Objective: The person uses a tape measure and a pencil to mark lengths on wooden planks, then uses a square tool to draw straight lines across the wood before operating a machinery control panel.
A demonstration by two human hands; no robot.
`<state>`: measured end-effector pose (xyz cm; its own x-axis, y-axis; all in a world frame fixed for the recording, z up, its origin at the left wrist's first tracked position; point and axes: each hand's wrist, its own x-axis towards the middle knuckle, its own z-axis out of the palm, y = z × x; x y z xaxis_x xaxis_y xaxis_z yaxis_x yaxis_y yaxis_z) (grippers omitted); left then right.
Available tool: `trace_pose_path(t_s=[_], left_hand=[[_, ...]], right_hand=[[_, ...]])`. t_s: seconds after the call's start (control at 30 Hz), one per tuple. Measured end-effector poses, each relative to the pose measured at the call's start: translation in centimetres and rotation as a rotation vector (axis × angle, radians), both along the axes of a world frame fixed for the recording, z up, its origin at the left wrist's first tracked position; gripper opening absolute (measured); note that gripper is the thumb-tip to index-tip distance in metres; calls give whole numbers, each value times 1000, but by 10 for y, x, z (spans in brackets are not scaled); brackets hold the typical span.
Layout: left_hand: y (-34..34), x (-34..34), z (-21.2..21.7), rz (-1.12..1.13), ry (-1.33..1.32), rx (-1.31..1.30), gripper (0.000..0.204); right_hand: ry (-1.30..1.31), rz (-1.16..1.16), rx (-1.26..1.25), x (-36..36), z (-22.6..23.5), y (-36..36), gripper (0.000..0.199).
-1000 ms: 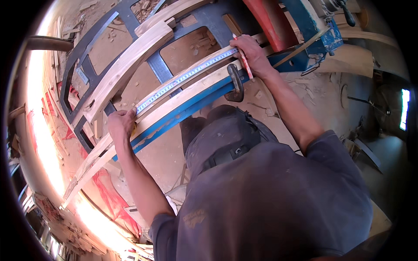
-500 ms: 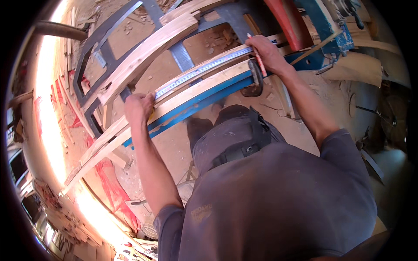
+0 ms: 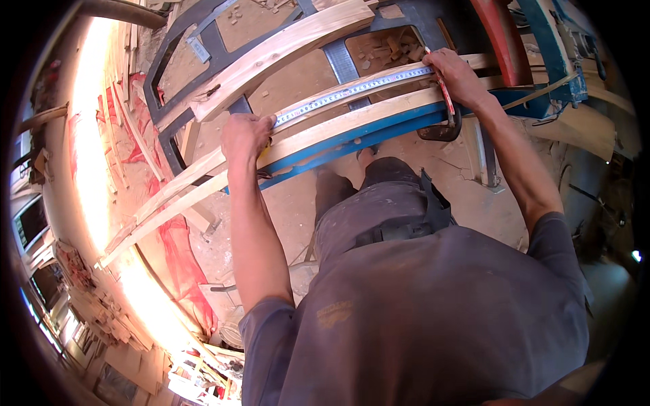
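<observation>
The blue metal beam [image 3: 352, 143] runs slantwise in front of the person, with the tape measure [image 3: 352, 89] on its far side, its blade drawn out along a far wooden strip [image 3: 179, 183] roughly in line with the beam. Above the beam's left end, the left hand [image 3: 246, 137] is closed around the left end of the tape, fingers curled, a bit of yellow showing beneath. Beyond the beam's right part, the right hand [image 3: 456, 78] is bent to a narrow grip, holding a red-and-white pencil [image 3: 445, 93] and touching the blade's right end; the exact finger contact cannot be told. A near wooden strip [image 3: 338, 127] lies along the top of the beam, a narrow gap parting it from the far one; both strips run out well past the beam's left end. A dark clamp [image 3: 444, 131] sits at the beam's near edge, just below the right hand. Farther off from the beam, a curved board [image 3: 284, 51] rests over a dark metal frame [image 3: 160, 81], with a strip of floor [image 3: 292, 89] showing between board and tape. A red metal piece [image 3: 502, 42] stands beyond the beam's right end, near the right hand.
</observation>
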<state>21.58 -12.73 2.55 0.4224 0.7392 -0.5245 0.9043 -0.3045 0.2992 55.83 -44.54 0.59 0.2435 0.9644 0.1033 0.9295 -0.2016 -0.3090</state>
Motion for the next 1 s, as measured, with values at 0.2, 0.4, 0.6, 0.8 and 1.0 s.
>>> trace_pose_path(t_s=[0.2,0.4,0.6,0.8,1.0], left_hand=[[18,-22,2,50,-20,27,38],[39,-53,-3,80,-41,-5,37],[36,-47,-4,33,-31,44,41],[42,-65,-19,24,-104,36,45],[36,-57,-15,13,-138,78,40]], right_hand=[[27,-34,-6,-22,-9,19,27],[98,-87,70,-53,-11,39,32],[0,-168,220,-71,-16,33,40],[118,-90,388,-150,-3,41,39],[300,-62,304,-193,-11,37,34]])
